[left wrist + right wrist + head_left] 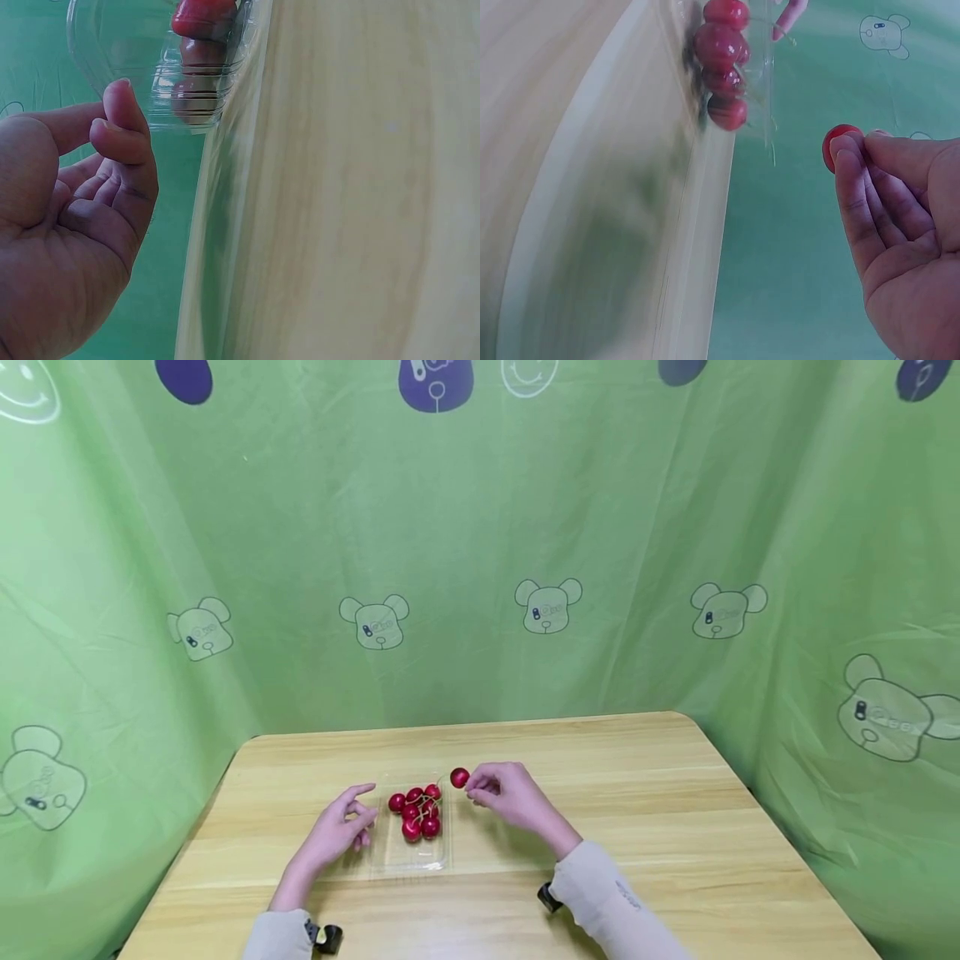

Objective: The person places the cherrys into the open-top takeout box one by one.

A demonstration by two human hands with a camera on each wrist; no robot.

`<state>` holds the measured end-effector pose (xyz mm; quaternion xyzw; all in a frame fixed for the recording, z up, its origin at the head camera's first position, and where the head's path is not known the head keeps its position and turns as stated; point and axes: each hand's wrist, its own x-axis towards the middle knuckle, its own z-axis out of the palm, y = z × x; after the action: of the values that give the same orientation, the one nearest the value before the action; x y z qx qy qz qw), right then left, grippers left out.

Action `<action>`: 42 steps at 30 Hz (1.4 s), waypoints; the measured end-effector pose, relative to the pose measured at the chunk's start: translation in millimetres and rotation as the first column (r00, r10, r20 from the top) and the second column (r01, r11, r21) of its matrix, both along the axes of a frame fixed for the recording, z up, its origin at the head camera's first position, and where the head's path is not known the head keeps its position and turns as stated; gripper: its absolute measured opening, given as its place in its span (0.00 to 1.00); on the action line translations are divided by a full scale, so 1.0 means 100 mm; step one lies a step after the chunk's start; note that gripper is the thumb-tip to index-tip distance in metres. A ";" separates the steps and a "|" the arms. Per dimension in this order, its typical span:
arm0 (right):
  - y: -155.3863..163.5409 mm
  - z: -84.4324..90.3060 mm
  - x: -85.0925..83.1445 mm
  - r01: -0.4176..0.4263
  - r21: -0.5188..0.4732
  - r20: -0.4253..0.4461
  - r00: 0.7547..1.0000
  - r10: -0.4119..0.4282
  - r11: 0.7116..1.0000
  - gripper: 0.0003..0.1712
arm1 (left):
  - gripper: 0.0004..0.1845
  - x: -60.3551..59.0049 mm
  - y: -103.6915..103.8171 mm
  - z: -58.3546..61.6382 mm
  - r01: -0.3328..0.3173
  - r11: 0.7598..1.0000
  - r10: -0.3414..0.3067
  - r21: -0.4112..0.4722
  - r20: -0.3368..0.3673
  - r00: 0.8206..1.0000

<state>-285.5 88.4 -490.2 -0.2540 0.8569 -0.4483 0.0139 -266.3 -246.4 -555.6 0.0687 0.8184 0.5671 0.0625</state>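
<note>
A clear plastic box (408, 860) sits on the table, with several dark red cherries (411, 829) with green stems inside. My right hand (510, 793) pinches one cherry (460, 777) between thumb and fingers, just off the box's far right corner. In the right wrist view that cherry (832, 146) shows beyond the fingertips, held above the table. At the box's left side, my left hand (341, 831) has its fingers loosely bent and the thumb apart from the index finger. The left wrist view shows its fingertips (120, 94) right at the box's rim (86, 67).
The light wood table (637, 818) has rounded far corners. A green curtain (465, 527) with bear-face prints hangs behind it and along both sides. Each sleeve has a small black device (327, 938) at the wrist.
</note>
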 end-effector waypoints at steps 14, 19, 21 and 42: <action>-0.32 0.05 -0.01 -0.034 0.015 0.010 0.999 0.034 0.999 0.04 | 0.31 0.01 0.01 0.01 -0.006 1.000 0.006 -0.007 0.002 1.000; -0.41 0.05 0.00 -0.055 0.014 0.015 0.998 0.054 0.998 0.05 | 0.31 0.01 0.01 0.02 -0.003 1.000 0.003 -0.006 0.001 1.000; -0.45 0.04 0.00 -0.066 0.012 0.019 0.998 0.065 0.998 0.05 | 0.31 0.01 0.01 0.03 -0.007 1.000 0.007 -0.006 0.001 1.000; -0.80 -0.14 0.01 -0.102 0.051 -0.029 0.994 0.103 0.994 0.03 | 0.32 0.02 0.02 0.00 -0.001 1.000 0.001 0.010 0.002 1.000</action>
<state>-284.6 8.1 -504.0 -0.3043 0.8536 -0.4217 0.0295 -264.6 -243.9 -555.5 0.0680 0.8156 0.5712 0.0627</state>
